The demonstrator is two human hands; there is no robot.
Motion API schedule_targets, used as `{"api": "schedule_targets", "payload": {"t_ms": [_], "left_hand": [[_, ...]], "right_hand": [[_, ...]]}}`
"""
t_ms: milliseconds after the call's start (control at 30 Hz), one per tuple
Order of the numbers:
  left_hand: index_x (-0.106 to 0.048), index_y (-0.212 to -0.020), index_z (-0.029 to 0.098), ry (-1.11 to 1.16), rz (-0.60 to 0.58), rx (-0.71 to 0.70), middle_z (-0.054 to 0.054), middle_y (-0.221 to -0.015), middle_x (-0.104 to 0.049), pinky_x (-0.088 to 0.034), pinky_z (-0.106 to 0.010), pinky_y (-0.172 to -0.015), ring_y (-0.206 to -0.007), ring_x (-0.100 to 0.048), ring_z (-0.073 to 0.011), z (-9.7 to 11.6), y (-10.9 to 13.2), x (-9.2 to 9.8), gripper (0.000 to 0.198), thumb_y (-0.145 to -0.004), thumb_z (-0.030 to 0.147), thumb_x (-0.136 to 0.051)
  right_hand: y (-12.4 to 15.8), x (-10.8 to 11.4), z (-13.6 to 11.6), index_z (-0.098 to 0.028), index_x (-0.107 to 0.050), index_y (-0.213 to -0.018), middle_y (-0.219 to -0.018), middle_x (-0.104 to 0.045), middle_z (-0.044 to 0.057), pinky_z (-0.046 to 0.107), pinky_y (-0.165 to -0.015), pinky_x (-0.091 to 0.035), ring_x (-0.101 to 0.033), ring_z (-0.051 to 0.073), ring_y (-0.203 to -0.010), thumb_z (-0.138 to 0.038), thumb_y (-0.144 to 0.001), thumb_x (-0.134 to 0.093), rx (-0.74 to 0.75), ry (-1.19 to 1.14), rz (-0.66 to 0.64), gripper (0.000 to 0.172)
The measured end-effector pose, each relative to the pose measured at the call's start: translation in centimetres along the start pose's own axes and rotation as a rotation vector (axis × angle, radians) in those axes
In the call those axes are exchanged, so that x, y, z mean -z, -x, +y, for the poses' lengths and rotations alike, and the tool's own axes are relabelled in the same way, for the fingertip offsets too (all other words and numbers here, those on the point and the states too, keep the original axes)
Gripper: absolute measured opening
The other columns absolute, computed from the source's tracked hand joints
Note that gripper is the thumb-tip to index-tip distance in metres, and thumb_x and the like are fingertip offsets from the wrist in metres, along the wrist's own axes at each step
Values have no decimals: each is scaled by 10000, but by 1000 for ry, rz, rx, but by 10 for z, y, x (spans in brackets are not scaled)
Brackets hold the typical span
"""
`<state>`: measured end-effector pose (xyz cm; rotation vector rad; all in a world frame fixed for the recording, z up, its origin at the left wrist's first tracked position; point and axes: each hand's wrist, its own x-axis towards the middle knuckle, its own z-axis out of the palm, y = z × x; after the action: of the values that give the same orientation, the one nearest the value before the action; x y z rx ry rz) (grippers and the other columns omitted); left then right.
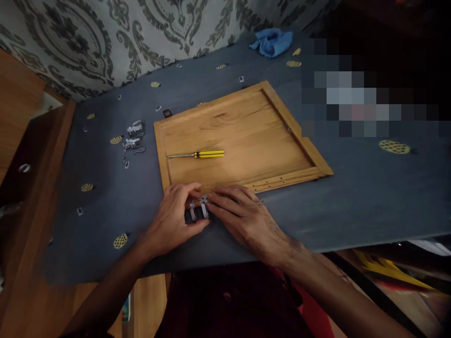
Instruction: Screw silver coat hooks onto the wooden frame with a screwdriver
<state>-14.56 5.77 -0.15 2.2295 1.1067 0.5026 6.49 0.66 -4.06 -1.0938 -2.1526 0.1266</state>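
Observation:
A wooden cabinet door point(225, 136) with a raised frame lies on the cloth-covered table, several small holes along its near rail. At that near edge sits a metal hinge point(204, 206) with two curved arms pointing toward me. My left hand point(172, 218) is closed around the hinge from the left, thumb below and fingers above. From the right, my right hand point(246, 220) pinches at the hinge with its fingertips, fingers lying along the door's rail; its thumb is hidden. A screwdriver point(209, 154) with a yellow and black handle rests on the door panel.
Two metal hinges point(134, 136) lie left of the door, with tiny screws point(123, 158) nearby. A blue cloth point(272, 42) is crumpled at the back by the patterned wall covering. A blurred-out area covers the right back. Wooden furniture point(38, 188) borders the table's left side.

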Motion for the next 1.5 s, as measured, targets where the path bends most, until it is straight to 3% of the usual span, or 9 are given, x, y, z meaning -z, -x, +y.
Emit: {"api": "schedule_targets", "payload": {"t_ms": [233, 433, 633, 1033, 1500], "left_hand": [[-462, -1300, 258, 24, -20, 22, -65, -1146, -668, -517, -521, -1014, -1120, -651, -282, -1, 0, 0, 621, -762, 193, -764], [-458, -1310, 254, 23, -11, 12, -71, -1157, -659, -510, -529, -1020, -1121, -646, -283, -1, 0, -1, 617, -771, 193, -752], [-464, -1305, 253, 35, -31, 30, -84, -1197, -646, -510, -543, -1022, -1157, -632, -297, -1, 0, -1, 597, -783, 208, -751], [-489, -1279, 257, 42, -29, 50, -76, -1177, -665, -513, -527, -1019, -1149, -641, -293, 0, -1, 0, 585, -769, 211, -772], [-504, -1237, 251, 27, -25, 44, -73, -1170, -660, -518, -518, -1001, -1134, -631, -286, 3, -2, 1, 538, -770, 203, -766]], "right_hand": [[-4, 6, -2, -120, -694, -1131, -1070, -775, 79, 400, -952, -539, -655, 231, -1086, -115, -973, -551, -24, -51, 78, 213], [-7, 8, -3, -144, -710, -1066, -1138, -765, 97, 445, -994, -541, -640, 248, -1169, -96, -978, -487, -2, -24, 22, 244], [-4, 4, -1, -148, -683, -1180, -1261, -728, 86, 475, -1091, -490, -600, 252, -1255, -110, -996, -479, -8, -16, -19, 278], [-3, 4, 0, -154, -703, -1168, -1278, -727, 95, 501, -1093, -474, -584, 255, -1277, -135, -982, -555, 5, -28, -61, 239], [-4, 7, 0, -221, -720, -1104, -1293, -725, 26, 489, -1113, -439, -592, 241, -1231, -203, -1028, -503, -1, 12, -83, 230]]}}
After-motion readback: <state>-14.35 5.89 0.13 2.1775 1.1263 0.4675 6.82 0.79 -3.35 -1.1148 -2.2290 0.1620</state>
